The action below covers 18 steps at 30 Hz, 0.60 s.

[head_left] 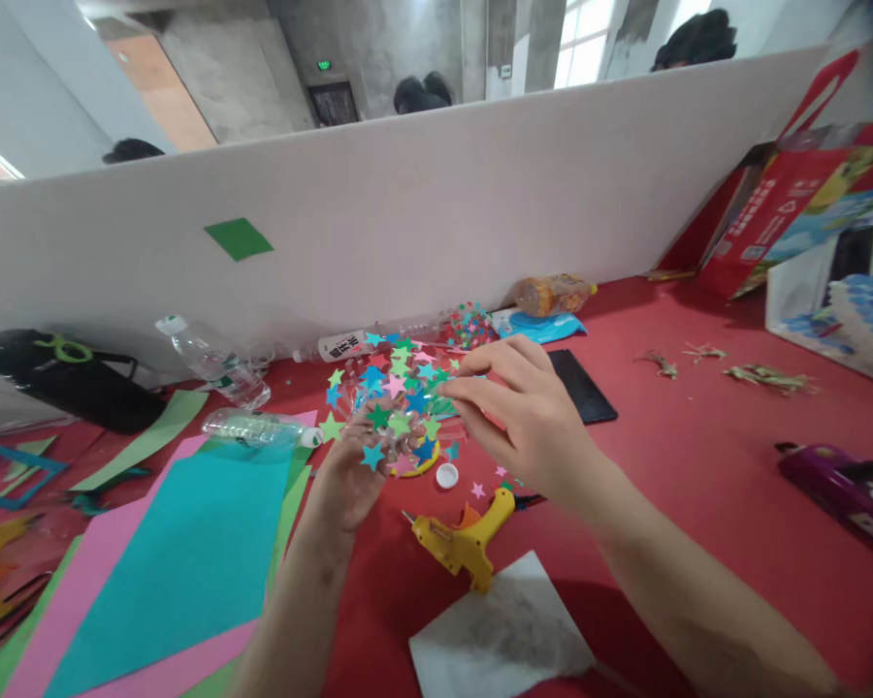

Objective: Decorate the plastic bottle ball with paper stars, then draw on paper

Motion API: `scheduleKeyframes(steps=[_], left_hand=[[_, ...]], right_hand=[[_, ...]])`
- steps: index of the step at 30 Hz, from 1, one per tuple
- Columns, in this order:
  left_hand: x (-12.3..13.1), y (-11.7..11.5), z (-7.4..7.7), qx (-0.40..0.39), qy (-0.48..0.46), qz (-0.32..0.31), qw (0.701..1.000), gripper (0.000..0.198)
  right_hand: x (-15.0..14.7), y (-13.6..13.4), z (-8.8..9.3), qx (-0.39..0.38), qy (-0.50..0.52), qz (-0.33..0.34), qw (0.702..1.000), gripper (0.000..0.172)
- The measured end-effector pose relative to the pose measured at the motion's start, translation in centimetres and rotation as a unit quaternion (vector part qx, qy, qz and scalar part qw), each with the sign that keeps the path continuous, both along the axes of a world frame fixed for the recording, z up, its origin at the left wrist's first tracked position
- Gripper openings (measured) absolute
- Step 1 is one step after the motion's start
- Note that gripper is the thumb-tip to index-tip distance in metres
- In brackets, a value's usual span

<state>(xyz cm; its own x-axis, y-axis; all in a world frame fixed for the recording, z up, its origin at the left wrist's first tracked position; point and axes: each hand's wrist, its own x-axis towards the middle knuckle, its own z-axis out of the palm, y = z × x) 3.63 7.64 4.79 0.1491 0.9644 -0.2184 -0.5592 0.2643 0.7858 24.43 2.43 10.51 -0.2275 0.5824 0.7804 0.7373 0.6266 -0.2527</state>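
Observation:
My left hand [341,485] is wrapped round a clear plastic piece covered with paper stars [399,397] in blue, green, pink and red, holding it up over the table. Much of the clear piece is hidden by the stars. At its right side, my right hand [528,407] pinches thumb and fingers together close to the stars. What the fingertips hold, if anything, is too small to make out. Below lie a white bottle cap [446,475], a few loose stars [478,491] and a yellow glue gun [462,543], whose tip points left.
Coloured paper sheets [189,553] and clear bottles [218,368] lie on the left. A black phone [583,388] rests behind my right hand. Dry plant scraps [767,378] and a purple power strip [844,490] are on the right. A white partition [407,213] rises behind.

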Motion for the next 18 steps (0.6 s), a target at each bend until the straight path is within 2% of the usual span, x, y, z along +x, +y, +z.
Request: scheduleKeyframes(steps=[5, 11, 16, 18], left_hand=[[-0.12, 0.2, 0.17, -0.001, -0.006, -0.002, 1.0, 0.017], [-0.42, -0.02, 0.38, -0.016, 0.006, 0.009, 1.0, 0.016], [-0.28, -0.12, 0.37, -0.015, 0.006, 0.029, 0.999, 0.039], [-0.37, -0.08, 0.15, -0.019, 0.01, 0.036, 0.999, 0.041]], right_hand=[[-0.18, -0.14, 0.21, -0.034, -0.048, 0.008, 0.998, 0.019], [-0.42, -0.1, 0.13, -0.037, -0.088, -0.007, 0.995, 0.023], [-0.3, -0.1, -0.12, -0.038, -0.07, 0.004, 0.997, 0.017], [-0.24, -0.18, -0.09, -0.034, -0.045, 0.006, 0.998, 0.014]])
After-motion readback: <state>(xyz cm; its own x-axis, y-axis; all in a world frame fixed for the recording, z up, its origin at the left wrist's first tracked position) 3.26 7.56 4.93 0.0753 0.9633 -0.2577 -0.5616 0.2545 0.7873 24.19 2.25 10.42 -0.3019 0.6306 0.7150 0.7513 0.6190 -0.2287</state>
